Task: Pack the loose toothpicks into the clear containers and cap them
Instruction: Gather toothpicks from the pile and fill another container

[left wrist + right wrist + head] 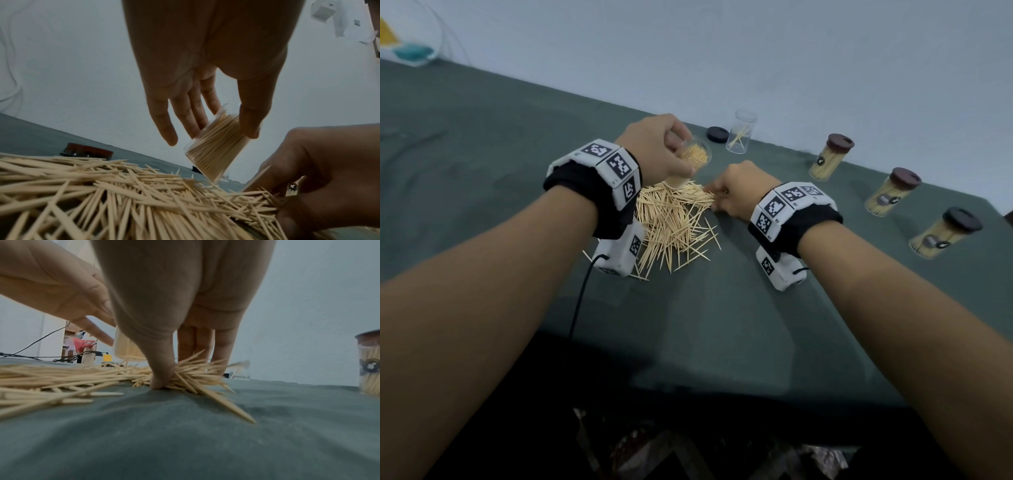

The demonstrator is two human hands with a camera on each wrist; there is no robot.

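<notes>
Both forearms were bare. Each wrist wore a black fabric wrist cuff (571, 192) topped by a band of white blocks printed with black-and-white square tag markers (616, 164). Beneath each hung a white boxy camera housing (619, 253), the left trailing a black cable (578, 308).

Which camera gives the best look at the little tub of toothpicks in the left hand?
The left wrist view: the clear container shows tilted, packed with toothpicks, gripped between fingers and thumb. The head view shows mainly its open mouth behind the left hand. The right wrist view catches only a blurred sliver.
</notes>
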